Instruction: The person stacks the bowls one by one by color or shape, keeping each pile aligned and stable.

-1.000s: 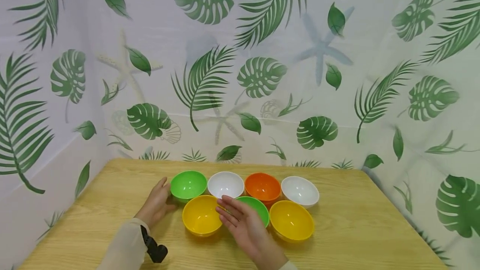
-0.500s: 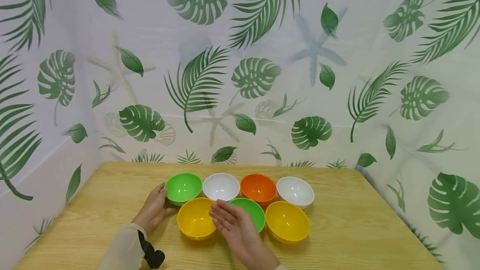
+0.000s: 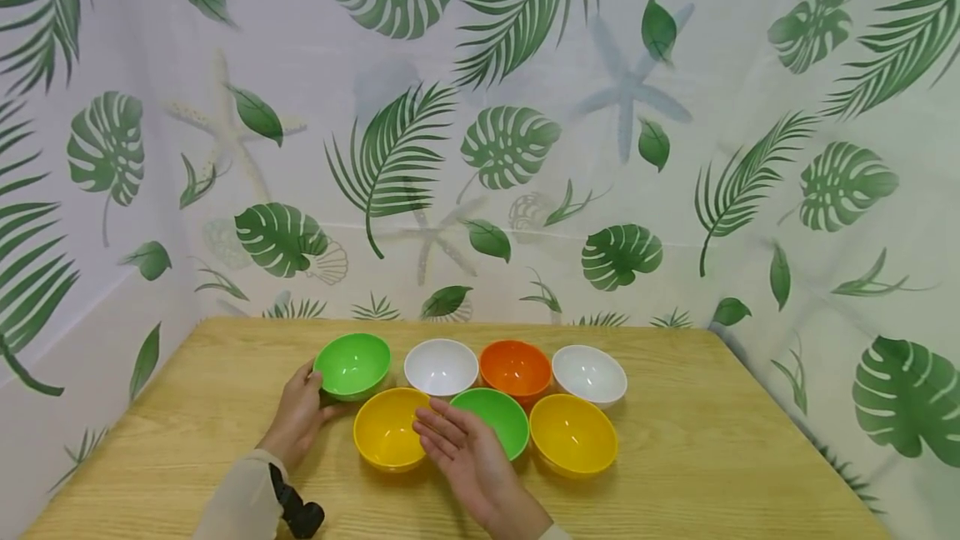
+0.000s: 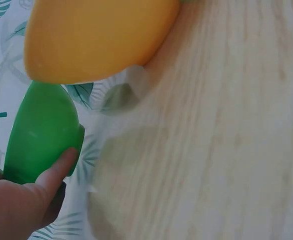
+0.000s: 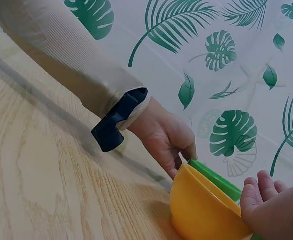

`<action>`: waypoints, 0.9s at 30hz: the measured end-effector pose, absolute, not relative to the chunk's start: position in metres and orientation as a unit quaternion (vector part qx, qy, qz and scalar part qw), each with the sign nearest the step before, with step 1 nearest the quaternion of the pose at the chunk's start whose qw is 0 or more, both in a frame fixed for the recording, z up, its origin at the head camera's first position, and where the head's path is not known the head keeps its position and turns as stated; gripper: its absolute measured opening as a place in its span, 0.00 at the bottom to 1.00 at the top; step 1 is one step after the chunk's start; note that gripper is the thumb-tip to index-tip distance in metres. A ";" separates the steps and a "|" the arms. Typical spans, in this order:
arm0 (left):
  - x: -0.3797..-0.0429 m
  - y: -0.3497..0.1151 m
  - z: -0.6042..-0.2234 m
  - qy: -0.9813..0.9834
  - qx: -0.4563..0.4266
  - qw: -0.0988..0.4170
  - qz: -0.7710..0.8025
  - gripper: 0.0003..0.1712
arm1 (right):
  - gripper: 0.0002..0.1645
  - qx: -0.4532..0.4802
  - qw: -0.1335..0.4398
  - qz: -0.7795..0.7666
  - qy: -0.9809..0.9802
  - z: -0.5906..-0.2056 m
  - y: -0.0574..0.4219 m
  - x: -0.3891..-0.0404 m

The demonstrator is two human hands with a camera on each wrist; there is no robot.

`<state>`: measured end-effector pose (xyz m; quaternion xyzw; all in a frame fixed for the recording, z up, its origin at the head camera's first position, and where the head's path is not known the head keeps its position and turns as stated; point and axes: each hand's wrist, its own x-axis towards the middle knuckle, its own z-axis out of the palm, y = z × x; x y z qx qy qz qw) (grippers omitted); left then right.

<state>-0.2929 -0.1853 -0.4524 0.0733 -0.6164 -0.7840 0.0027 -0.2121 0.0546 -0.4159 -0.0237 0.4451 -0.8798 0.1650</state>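
Observation:
My left hand (image 3: 297, 415) grips the left side of a green bowl (image 3: 352, 367) at the back left; in the left wrist view the thumb (image 4: 61, 165) lies along the outside of this bowl (image 4: 44, 132). My right hand (image 3: 474, 461) is held with straight fingers, palm turned to the left. Its fingertips overlap the right rim of the front-left yellow bowl (image 3: 386, 432); whether they touch is hard to tell. Behind that hand a second green bowl (image 3: 498, 419) is partly hidden. In the right wrist view the yellow bowl (image 5: 201, 207) stands between both hands.
A white bowl (image 3: 441, 367), an orange bowl (image 3: 515, 369) and another white bowl (image 3: 589, 373) line the back row. A second yellow bowl (image 3: 573, 434) stands at the front right. The wooden table (image 3: 712, 440) meets a leaf-patterned cloth (image 3: 525, 273) behind and at the sides.
My left hand has taken hold of the back-left green bowl and shifted it left, widening the gap to the white bowl. The right hand keeps almost the same place. The head view has turned slightly.

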 end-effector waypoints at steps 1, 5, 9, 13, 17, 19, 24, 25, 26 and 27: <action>-0.292 -0.186 -0.451 -0.613 0.070 0.004 -0.787 0.29 | 0.32 -0.024 0.164 -0.880 0.445 -0.416 0.055 -0.212; -0.288 -0.187 -0.442 -0.610 0.054 0.008 -0.791 0.29 | 0.32 -0.029 0.158 -0.879 0.448 -0.416 0.054 -0.212; -0.282 -0.190 -0.429 -0.613 0.028 0.012 -0.789 0.30 | 0.35 -0.039 0.154 -0.883 0.442 -0.414 0.053 -0.212; -0.277 -0.193 -0.418 -0.629 0.001 0.012 -0.777 0.30 | 0.40 -0.047 0.149 -0.888 0.432 -0.412 0.051 -0.211; -0.274 -0.190 -0.411 -0.638 -0.017 0.009 -0.770 0.30 | 0.41 -0.048 0.142 -0.889 0.432 -0.412 0.051 -0.212; -0.271 -0.187 -0.408 -0.639 -0.020 0.006 -0.769 0.30 | 0.41 -0.048 0.140 -0.889 0.432 -0.412 0.052 -0.212; -0.263 -0.184 -0.400 -0.643 -0.025 0.000 -0.765 0.30 | 0.41 -0.066 0.145 -0.891 0.426 -0.411 0.052 -0.213; -0.261 -0.183 -0.399 -0.644 -0.027 -0.003 -0.764 0.30 | 0.42 -0.070 0.147 -0.890 0.426 -0.412 0.051 -0.213; -0.259 -0.182 -0.398 -0.644 -0.028 -0.005 -0.764 0.30 | 0.42 -0.075 0.147 -0.889 0.427 -0.411 0.051 -0.213; -0.257 -0.181 -0.397 -0.645 -0.029 -0.008 -0.764 0.30 | 0.43 -0.079 0.145 -0.888 0.429 -0.411 0.050 -0.212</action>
